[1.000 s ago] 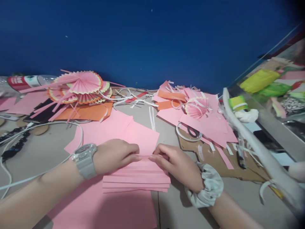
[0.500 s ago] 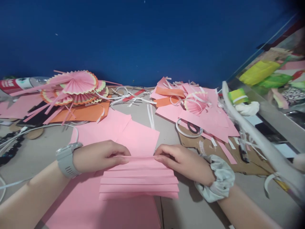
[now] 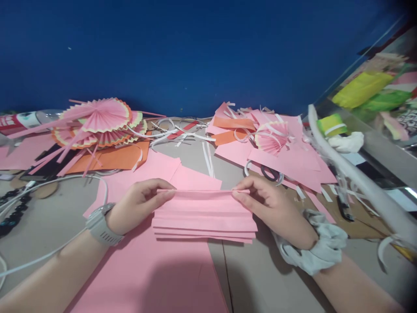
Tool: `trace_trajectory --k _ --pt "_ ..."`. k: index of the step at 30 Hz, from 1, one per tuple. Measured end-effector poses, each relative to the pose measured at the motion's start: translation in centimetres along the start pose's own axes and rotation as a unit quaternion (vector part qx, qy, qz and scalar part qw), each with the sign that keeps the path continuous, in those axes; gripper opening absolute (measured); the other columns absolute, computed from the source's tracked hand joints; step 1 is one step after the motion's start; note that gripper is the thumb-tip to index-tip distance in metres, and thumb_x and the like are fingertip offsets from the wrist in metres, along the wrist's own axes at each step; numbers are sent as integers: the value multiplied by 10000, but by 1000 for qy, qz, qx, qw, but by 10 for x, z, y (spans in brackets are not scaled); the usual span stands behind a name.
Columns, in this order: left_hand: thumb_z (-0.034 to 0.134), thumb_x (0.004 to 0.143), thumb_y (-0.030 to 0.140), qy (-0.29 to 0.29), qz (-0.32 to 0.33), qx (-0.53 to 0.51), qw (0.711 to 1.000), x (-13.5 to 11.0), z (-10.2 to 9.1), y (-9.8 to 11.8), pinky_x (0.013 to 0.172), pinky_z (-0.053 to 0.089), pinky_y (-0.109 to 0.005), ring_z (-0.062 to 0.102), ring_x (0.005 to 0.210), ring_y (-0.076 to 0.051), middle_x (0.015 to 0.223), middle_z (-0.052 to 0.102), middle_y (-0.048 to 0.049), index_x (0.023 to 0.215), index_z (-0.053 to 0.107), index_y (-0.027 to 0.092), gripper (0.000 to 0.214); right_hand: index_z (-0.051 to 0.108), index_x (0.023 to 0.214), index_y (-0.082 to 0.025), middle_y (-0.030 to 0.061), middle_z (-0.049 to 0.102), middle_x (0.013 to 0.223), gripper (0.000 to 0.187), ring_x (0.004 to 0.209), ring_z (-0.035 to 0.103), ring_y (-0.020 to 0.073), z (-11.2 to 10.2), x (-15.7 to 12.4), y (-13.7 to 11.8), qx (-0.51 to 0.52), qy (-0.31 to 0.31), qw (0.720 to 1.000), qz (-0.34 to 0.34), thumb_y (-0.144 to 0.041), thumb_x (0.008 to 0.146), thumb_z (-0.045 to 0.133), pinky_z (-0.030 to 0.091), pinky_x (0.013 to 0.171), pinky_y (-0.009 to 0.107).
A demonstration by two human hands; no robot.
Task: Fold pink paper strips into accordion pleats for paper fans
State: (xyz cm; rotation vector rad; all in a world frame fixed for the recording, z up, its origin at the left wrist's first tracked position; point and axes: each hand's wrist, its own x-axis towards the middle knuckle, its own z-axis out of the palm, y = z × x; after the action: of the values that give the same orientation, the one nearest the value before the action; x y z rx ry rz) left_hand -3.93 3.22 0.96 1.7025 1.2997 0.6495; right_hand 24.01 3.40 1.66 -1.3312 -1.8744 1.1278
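A pink sheet of paper point(image 3: 203, 215), folded into accordion pleats, lies in front of me on the table. My left hand point(image 3: 138, 204) pinches the top fold at its left end, a grey watch on that wrist. At the right end of the same fold my right hand point(image 3: 272, 206) pinches it too, with a grey scrunchie round the wrist. Under the pleated paper lie flat pink sheets point(image 3: 146, 274).
Finished pink paper fans point(image 3: 100, 119) are piled on orange paper at the back left. More pink and orange scraps and a small fan point(image 3: 270, 139) lie at the back right. White cables point(image 3: 48, 180) run on the left. Cardboard point(image 3: 352, 217) and a white strip lie on the right.
Both hands have moved apart along the top fold, out to its ends. The pleated stack has shifted slightly away from me and more of the sheet is folded.
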Motion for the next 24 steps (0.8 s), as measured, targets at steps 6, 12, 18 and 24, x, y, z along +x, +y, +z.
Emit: trace_trajectory --k 6,12,18,24 --pt "506 812 289 -264 14 36 964 -11 2 28 634 418 -196 564 683 -129 796 637 12 909 618 195 176 586 810 -195 4 578 752 201 669 511 120 6 1 -9 34 -125 991 44 -388 819 531 407 594 217" --pt "370 898 366 -235 -15 -26 971 -18 28 32 565 378 -197 452 586 -98 665 500 36 747 526 171 292 467 1195 -276 69 593 999 540 841 595 191 7 1 -7 323 -128 935 76 -624 787 402 481 711 310" --pt "362 916 340 -63 -37 -177 982 -14 42 33 714 446 -228 546 771 -131 795 594 -4 861 532 173 244 560 1006 -157 45 632 814 360 694 614 126 5 0 6 360 -292 882 81 -324 712 684 500 639 249" --pt "334 922 362 -65 -65 -244 965 -15 61 50 536 477 -200 600 593 -117 641 615 16 858 501 188 249 574 811 -127 2 593 669 139 609 571 81 28 -5 -6 365 -246 893 91 -251 770 623 491 628 222"
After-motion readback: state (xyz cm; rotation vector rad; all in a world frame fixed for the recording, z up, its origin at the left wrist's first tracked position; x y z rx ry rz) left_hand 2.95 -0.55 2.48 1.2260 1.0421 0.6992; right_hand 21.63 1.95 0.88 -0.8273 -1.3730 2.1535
